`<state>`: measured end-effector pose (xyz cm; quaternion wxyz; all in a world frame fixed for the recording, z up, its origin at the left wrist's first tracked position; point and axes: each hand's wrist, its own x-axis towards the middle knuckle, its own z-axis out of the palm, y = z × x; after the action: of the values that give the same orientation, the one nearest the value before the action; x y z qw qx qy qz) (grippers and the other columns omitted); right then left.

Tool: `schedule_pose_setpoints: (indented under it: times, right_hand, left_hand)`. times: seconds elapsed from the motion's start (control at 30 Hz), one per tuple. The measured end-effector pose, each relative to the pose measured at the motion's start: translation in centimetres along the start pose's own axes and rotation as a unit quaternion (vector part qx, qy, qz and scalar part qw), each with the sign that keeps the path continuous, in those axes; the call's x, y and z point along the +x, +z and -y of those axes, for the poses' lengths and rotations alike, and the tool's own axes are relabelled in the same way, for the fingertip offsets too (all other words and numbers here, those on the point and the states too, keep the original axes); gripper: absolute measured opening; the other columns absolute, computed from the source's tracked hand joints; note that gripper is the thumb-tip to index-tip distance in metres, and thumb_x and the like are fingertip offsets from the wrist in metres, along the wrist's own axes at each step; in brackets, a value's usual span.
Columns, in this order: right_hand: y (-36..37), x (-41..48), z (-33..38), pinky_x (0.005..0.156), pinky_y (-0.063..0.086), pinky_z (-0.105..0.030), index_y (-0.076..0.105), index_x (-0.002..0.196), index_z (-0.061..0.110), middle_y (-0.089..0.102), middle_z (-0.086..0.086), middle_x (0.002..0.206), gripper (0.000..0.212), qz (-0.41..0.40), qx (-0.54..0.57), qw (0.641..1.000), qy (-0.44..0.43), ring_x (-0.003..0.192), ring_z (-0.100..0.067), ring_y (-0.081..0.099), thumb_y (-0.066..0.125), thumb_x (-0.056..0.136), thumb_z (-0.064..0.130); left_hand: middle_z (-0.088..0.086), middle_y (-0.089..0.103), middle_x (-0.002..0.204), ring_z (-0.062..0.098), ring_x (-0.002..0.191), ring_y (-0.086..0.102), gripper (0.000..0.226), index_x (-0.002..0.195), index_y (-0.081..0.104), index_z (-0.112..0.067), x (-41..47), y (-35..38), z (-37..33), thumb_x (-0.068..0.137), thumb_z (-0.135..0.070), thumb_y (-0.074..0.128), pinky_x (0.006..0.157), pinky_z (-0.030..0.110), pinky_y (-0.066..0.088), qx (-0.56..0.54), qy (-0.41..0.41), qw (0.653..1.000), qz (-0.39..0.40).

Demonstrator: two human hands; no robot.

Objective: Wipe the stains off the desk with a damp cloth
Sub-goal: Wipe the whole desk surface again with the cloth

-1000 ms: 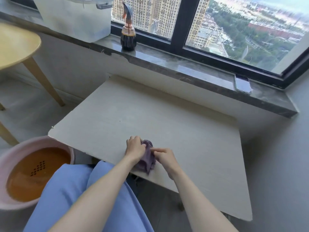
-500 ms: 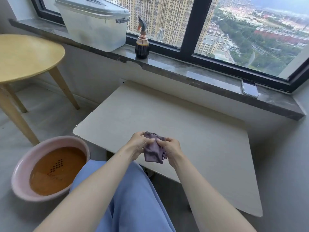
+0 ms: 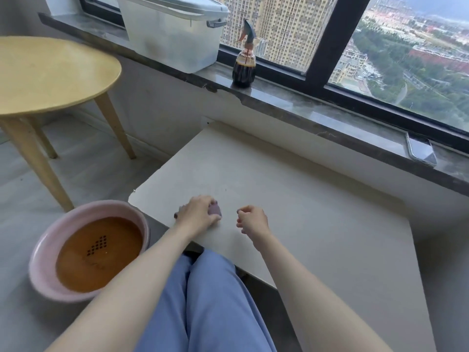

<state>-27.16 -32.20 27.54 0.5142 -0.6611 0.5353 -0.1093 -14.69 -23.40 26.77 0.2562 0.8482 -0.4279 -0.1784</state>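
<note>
A small purple cloth (image 3: 215,210) lies bunched on the beige desk (image 3: 304,212) near its front left corner. My left hand (image 3: 199,214) covers most of the cloth, its fingers curled over it, so only the right edge and a dark bit at the left show. My right hand (image 3: 252,219) hovers just to the right, apart from the cloth, fingers loosely curled and holding nothing. No clear stain shows on the desk, only a tiny dark speck (image 3: 226,191) beyond the hands.
A pink basin (image 3: 40,265) of brown water stands on the floor at the desk's left. A round wooden table (image 3: 50,72) is further left. On the windowsill sit a clear storage box (image 3: 172,34), a dark spray bottle (image 3: 244,64) and a phone (image 3: 421,151). My blue-trousered legs are below.
Both hands held the cloth up half a second ago. Now the cloth is down on the desk under my left hand, and my right hand has let go and drawn to the right.
</note>
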Motion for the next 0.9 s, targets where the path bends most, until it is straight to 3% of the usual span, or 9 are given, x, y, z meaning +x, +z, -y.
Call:
schedule_pose_setpoints:
  times: [0.07,0.17,0.23,0.3,0.47,0.53,0.7,0.9]
  right_hand:
    - [0.2,0.6,-0.4,0.081,0.045,-0.029,0.066,0.098,0.01,0.064,-0.011,0.104,0.025,-0.012,-0.104,0.994,-0.017,0.097,-0.026,0.059,0.043,0.089,0.009]
    - [0.2,1.2,-1.0,0.093,0.041,-0.031,0.056,0.123,0.011,0.052,-0.008,0.13,0.035,-0.024,-0.226,0.973,-0.045,0.121,-0.024,0.048,0.043,0.09,0.009]
    - [0.4,1.6,-1.6,0.097,0.038,-0.033,0.047,0.131,0.011,0.042,-0.006,0.137,0.04,-0.014,-0.268,0.961,-0.072,0.128,-0.023,0.039,0.044,0.091,0.011]
    - [0.6,1.8,-2.0,0.099,0.037,-0.034,0.04,0.136,0.011,0.035,-0.005,0.142,0.046,0.003,-0.303,0.947,-0.103,0.132,-0.023,0.033,0.05,0.092,0.016]
    - [0.7,3.0,-2.3,0.113,0.022,-0.038,0.021,0.146,0.009,0.008,-0.009,0.157,0.075,0.038,-0.369,0.918,-0.141,0.144,-0.027,0.011,0.062,0.088,0.033]
    - [1.1,3.3,-2.7,0.115,0.02,-0.04,0.018,0.146,0.008,0.009,-0.012,0.157,0.078,0.061,-0.376,0.916,-0.129,0.145,-0.03,0.009,0.061,0.088,0.035]
    - [1.1,3.7,-3.4,0.117,0.016,-0.043,0.016,0.148,0.007,0.002,-0.011,0.159,0.089,0.091,-0.36,0.922,-0.11,0.147,-0.03,0.002,0.069,0.082,0.035]
    - [1.2,4.4,-3.8,0.118,0.015,-0.042,0.013,0.15,0.008,0.0,-0.01,0.16,0.093,0.094,-0.35,0.926,-0.11,0.147,-0.029,0.001,0.07,0.081,0.035]
  left_hand:
    - [-0.003,0.055,0.115,0.016,0.115,0.046,0.029,0.112,0.061,-0.019,-1.0,1.6,1.1,0.086,-0.032,0.062,0.089,0.032,0.04,0.022,0.013,1.0,0.011]
    - [-0.002,0.04,0.14,0.019,0.131,0.033,0.037,0.13,0.05,-0.019,-0.8,1.9,2.9,0.093,-0.025,0.051,0.104,0.034,0.032,0.063,0.022,0.997,-0.037]
    - [-0.003,0.014,0.157,0.019,0.144,0.011,0.049,0.145,0.032,-0.023,-0.2,1.9,4.2,0.097,-0.027,0.044,0.115,0.039,0.018,0.103,0.027,0.994,0.03]
    - [-0.008,-0.002,0.159,0.016,0.146,-0.005,0.051,0.15,0.015,-0.028,0.0,2.2,4.8,0.102,-0.032,0.031,0.118,0.044,0.007,0.155,0.05,0.978,0.131]
    - [-0.011,-0.007,0.158,0.013,0.146,-0.009,0.051,0.15,0.007,-0.031,-1.4,2.7,5.0,0.103,-0.032,0.026,0.118,0.038,-0.001,0.19,0.155,0.942,0.231]
    - [-0.011,-0.007,0.158,0.011,0.146,-0.009,0.051,0.15,0.005,-0.032,-1.4,2.6,5.2,0.103,-0.033,0.025,0.117,0.034,-0.002,0.185,0.156,0.943,0.227]
    - [-0.008,-0.008,0.159,0.014,0.146,-0.012,0.051,0.151,0.004,-0.029,-0.2,3.7,4.2,0.103,-0.033,0.022,0.116,0.039,-0.005,0.16,0.061,0.973,0.153]
    - [-0.011,-0.013,0.157,0.011,0.145,-0.012,0.057,0.15,-0.006,-0.031,-1.0,2.8,5.7,0.102,-0.043,0.021,0.116,0.033,-0.004,0.207,0.14,0.946,0.208]
